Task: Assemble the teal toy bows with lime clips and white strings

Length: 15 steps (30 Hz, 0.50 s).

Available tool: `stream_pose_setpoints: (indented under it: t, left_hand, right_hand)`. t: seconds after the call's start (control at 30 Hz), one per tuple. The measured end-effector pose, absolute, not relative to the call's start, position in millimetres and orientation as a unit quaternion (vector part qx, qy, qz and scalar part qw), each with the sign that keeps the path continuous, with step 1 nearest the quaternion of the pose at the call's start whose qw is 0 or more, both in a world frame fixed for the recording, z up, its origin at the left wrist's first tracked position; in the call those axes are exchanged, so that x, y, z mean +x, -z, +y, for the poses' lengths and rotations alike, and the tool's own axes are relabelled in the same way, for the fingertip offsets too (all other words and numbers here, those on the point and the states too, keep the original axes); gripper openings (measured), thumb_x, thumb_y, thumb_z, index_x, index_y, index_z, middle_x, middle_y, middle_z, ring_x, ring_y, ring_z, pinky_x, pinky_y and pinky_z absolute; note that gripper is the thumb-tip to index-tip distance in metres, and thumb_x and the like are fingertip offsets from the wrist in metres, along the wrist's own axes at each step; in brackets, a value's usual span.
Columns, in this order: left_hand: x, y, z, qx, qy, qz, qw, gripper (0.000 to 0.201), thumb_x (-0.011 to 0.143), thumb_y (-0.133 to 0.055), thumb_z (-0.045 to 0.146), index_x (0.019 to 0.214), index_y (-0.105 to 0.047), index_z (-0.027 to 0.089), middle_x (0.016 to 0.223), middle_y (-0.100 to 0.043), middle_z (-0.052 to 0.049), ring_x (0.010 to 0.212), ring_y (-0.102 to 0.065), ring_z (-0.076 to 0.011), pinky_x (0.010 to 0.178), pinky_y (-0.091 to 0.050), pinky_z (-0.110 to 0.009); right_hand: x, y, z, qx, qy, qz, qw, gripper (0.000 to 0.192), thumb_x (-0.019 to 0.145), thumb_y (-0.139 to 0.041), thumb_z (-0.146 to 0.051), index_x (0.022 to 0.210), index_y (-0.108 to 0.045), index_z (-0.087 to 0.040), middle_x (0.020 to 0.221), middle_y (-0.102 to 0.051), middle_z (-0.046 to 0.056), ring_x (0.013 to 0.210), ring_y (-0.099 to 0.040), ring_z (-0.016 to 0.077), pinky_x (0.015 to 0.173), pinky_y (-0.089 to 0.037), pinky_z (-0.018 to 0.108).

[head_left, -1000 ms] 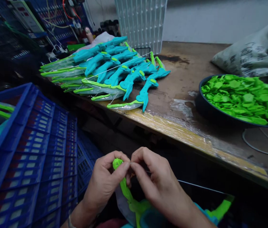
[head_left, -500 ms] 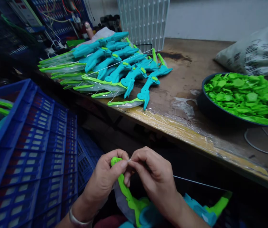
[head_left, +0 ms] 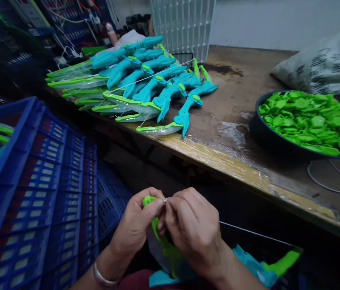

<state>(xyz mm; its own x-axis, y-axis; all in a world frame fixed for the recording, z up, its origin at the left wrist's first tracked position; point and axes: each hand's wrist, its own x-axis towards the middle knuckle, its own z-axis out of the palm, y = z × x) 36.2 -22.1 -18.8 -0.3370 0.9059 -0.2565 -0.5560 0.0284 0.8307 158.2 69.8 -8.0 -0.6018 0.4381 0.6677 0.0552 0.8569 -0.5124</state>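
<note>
While the left hand (head_left: 136, 223) gripped: toy bow's green limb tip (head_left: 148, 200)
Right hand (head_left: 198, 227): fingers pinched white bowstring (head_left: 165, 200)
Bowstring: apparently being tied; next move called for steady tension

Bare left hand (head_left: 133, 225) with rounded silver wrist bangle (head_left: 99, 278), bare right hand (head_left: 198, 229); dark red clothing (head_left: 135, 280)

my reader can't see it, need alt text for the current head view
The left hand holds the green tip of a teal and green bow while the right hand pinches white string beside it. Similar bows lie piled on a worn table beyond, with a dark basin of green pieces at right.
</note>
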Motion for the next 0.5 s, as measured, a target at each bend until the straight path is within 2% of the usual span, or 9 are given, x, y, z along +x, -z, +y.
stream_pose_setpoints:
  t: [0.07, 0.17, 0.3, 0.37, 0.5]
  left_hand:
    - [37, 17, -22, 0.188, -0.675, 0.464, 0.542, 0.024, 0.094, -0.066, 0.031, 0.075, -0.059, 0.017, 0.056, -0.056, 0.003, 0.047, -0.051, -0.0092, 0.048, -0.043, -0.019]
    - [36, 16, -22, 0.185, -0.675, 0.458, 0.548, 0.026, 0.096, -0.064, 0.031, 0.075, -0.056, 0.017, 0.056, -0.055, 0.003, 0.047, -0.051, -0.0094, 0.048, -0.044, -0.020]
    - [38, 16, -24, 0.168, -0.676, 0.459, 0.552, 0.026, 0.095, -0.065, 0.033, 0.077, -0.057, 0.017, 0.056, -0.054, 0.003, 0.047, -0.050, -0.0086, 0.047, -0.044, -0.018]
    - [39, 17, -24, 0.170, -0.674, 0.458, 0.554, 0.027, 0.094, -0.067, 0.036, 0.077, -0.057, 0.017, 0.056, -0.054, 0.003, 0.046, -0.050, -0.0089, 0.046, -0.043, -0.018]
    - [42, 20, -20, 0.188, -0.692, 0.422, 0.555, 0.031, 0.093, -0.067, 0.038, 0.074, -0.052, 0.018, 0.058, -0.050, 0.004, 0.044, -0.047, -0.0079, 0.043, -0.040, -0.018]
  right_hand:
    - [159, 7, 72, -0.158, -0.207, -0.864, 0.432, 0.016, 0.095, -0.053, -0.005, 0.082, -0.056, -0.015, 0.073, -0.059, 0.006, 0.070, -0.052, 0.0169, 0.064, -0.044, 0.032]
    - [162, 5, 72, -0.167, -0.255, -0.854, 0.421, 0.016, 0.095, -0.052, -0.005, 0.084, -0.055, -0.016, 0.075, -0.058, 0.004, 0.071, -0.052, 0.0153, 0.064, -0.043, 0.030]
    - [163, 1, 71, -0.158, -0.330, -0.854, 0.370, 0.002, 0.098, -0.057, -0.014, 0.099, -0.058, -0.015, 0.088, -0.065, 0.005, 0.080, -0.058, 0.0164, 0.070, -0.047, 0.029]
    - [162, -1, 71, -0.154, -0.334, -0.858, 0.358, 0.004, 0.100, -0.058, -0.016, 0.103, -0.061, -0.016, 0.089, -0.066, 0.005, 0.080, -0.058, 0.0163, 0.070, -0.047, 0.029]
    - [167, -6, 75, -0.140, -0.278, -0.883, 0.350, 0.020, 0.100, -0.050, -0.011, 0.085, -0.061, -0.017, 0.076, -0.058, 0.004, 0.069, -0.054, 0.0148, 0.061, -0.043, 0.027]
